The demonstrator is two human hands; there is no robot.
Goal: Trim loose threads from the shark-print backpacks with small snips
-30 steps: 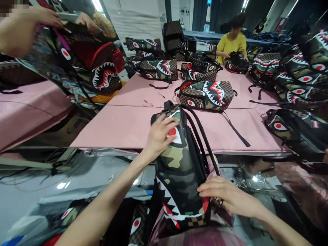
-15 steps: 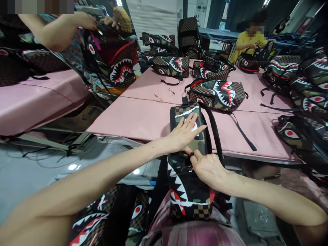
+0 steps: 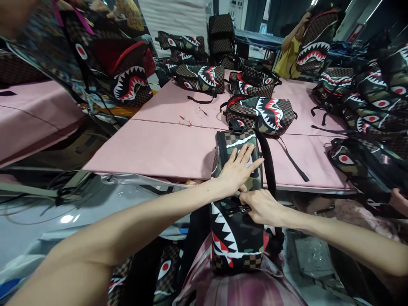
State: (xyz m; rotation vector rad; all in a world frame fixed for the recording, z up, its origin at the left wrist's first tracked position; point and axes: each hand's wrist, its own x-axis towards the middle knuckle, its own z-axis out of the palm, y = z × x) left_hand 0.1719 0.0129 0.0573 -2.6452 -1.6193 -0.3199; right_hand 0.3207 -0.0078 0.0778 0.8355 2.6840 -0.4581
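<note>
A checkered and camouflage backpack (image 3: 242, 238) with a shark-mouth print rests between my lap and the table edge, its far end on the pink table. My left hand (image 3: 236, 172) lies on its upper side with the fingers spread over the red-and-white eye print. Just below, my right hand (image 3: 261, 206) is closed, its fingers bent around a small dark tool (image 3: 239, 209) against the bag. Only part of that tool shows. A black strap (image 3: 269, 165) runs along the bag's right side.
Another shark-print backpack (image 3: 274, 114) lies just beyond on the pink table (image 3: 159, 148). More bags are piled at right (image 3: 376, 102). At upper left a person handles a red-lined bag (image 3: 127, 80); a person in yellow (image 3: 287, 59) holds one up. Bags lie below left.
The view has shifted, with the table scene sliding left. My right hand has turned slightly, and more of the dark tool shows. The person in yellow has raised a bag upright.
</note>
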